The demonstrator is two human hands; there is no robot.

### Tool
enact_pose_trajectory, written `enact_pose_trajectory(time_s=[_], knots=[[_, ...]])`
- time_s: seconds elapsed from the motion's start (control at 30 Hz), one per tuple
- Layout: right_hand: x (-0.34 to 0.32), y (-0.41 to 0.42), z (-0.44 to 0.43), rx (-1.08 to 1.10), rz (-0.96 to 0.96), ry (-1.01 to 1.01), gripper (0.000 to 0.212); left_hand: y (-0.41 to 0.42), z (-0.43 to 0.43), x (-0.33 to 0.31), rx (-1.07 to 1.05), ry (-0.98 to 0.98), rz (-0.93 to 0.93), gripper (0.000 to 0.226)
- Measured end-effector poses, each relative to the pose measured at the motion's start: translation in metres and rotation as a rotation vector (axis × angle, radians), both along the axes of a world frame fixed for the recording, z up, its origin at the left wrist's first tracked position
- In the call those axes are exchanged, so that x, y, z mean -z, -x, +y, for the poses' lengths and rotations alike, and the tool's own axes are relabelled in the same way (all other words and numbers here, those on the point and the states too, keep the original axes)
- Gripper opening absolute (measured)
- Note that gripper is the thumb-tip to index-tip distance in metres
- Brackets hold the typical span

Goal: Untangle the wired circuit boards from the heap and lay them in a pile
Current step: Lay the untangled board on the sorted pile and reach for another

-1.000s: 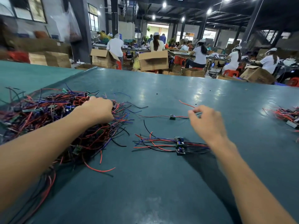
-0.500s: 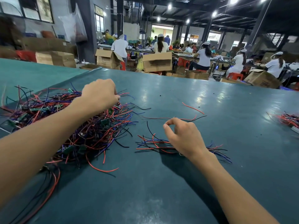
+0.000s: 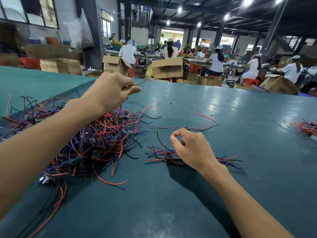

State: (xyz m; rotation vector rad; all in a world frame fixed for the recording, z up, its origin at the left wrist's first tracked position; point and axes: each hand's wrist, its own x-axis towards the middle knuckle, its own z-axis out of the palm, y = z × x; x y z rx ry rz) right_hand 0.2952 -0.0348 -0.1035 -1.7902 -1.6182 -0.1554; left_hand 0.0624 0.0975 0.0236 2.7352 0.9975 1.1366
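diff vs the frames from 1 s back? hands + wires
Left hand rose off the heap, pinching a wire and pulling it up. Right hand came back from the lone board to over the sorted pile, fingers loosely curled. Heap, pile and lone board stayed put.

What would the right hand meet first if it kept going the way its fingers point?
The right hand points forward and left over the small sorted pile. Straight on, it would likely meet the single wired board lying just beyond its fingertips, though depth is hard to judge.
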Motion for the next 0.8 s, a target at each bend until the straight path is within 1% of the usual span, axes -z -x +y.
enact_pose_trajectory(time_s=[0.1, 0.17, 0.3, 0.4, 0.47, 0.57, 0.6, 0.63, 0.73, 0.8], knots=[[-0.001, 0.001, 0.000, -0.015, -0.003, 0.011, 0.010, -0.003, -0.009, 0.000, -0.005, -0.195, -0.160, 0.035], [-0.001, 0.003, -0.001, -0.042, 0.015, 0.000, 0.010, -0.005, -0.014, 0.001, -0.018, -0.258, -0.236, 0.034], [0.001, 0.015, -0.002, -0.207, 0.068, -0.011, 0.015, -0.011, -0.019, 0.005, 0.038, -0.252, -0.322, 0.030], [0.006, 0.031, -0.001, -0.290, 0.156, 0.028, 0.036, -0.017, -0.025, 0.007, 0.096, -0.234, -0.369, 0.029], [0.006, 0.043, 0.000, -0.337, 0.246, 0.008, 0.046, -0.021, -0.031, 0.006, 0.144, -0.233, -0.376, 0.029], [0.003, 0.058, 0.003, -0.386, 0.442, -0.044, 0.056, -0.031, -0.043, 0.003, 0.269, -0.201, -0.335, 0.028], [0.001, 0.062, 0.004, -0.383, 0.501, -0.058, 0.055, -0.035, -0.046, 0.004, 0.304, -0.173, -0.319, 0.027], [0.000, 0.064, 0.005, -0.372, 0.538, -0.077, 0.050, -0.039, -0.049, 0.006, 0.332, -0.133, -0.304, 0.027], [-0.007, 0.064, 0.002, -0.388, 0.611, -0.170, 0.018, -0.047, -0.057, 0.014, 0.376, -0.015, -0.271, 0.027], [-0.011, 0.060, 0.000, -0.449, 0.759, -0.176, 0.009, -0.048, -0.057, 0.018, 0.380, 0.064, -0.286, 0.031]])
